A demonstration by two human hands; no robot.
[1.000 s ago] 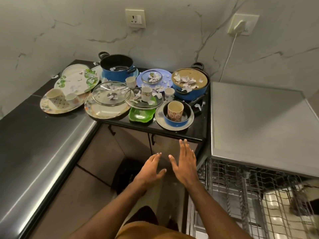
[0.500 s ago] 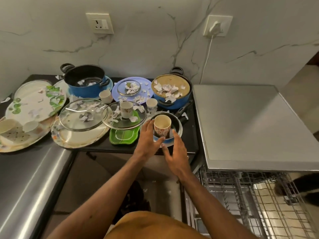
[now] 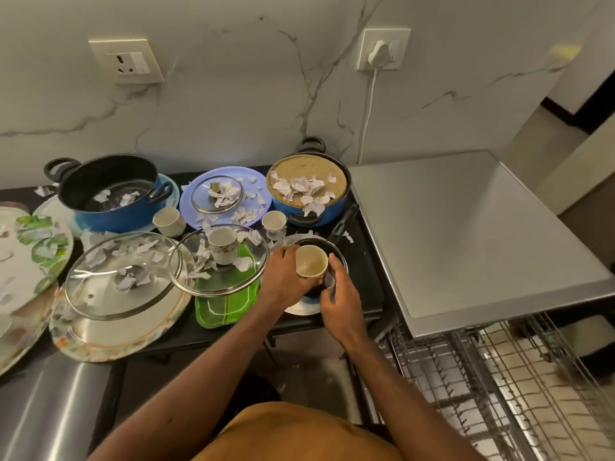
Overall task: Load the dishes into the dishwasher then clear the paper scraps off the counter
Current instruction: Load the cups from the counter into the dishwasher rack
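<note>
Both hands flank patterned cup (image 3: 311,262) in small black pan (image 3: 333,249): left hand (image 3: 286,277) wraps cup's left side; right hand (image 3: 342,294) curls at right, hold unclear.

A pale veined marble wall (image 3: 233,104) bears a switch socket (image 3: 128,61) and a plugged socket (image 3: 382,49).

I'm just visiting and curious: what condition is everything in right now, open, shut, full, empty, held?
Cup, upright, looks empty, gripped by left hand.
Right hand, curled beside the cup, grip unclear.
Left pot, uncovered, paper scraps inside.
Right pot, covered, scraps on top.
Dishwasher rack, pulled out, no dishes seen.
Right socket, plug in.
Left socket, nothing plugged in.
</note>
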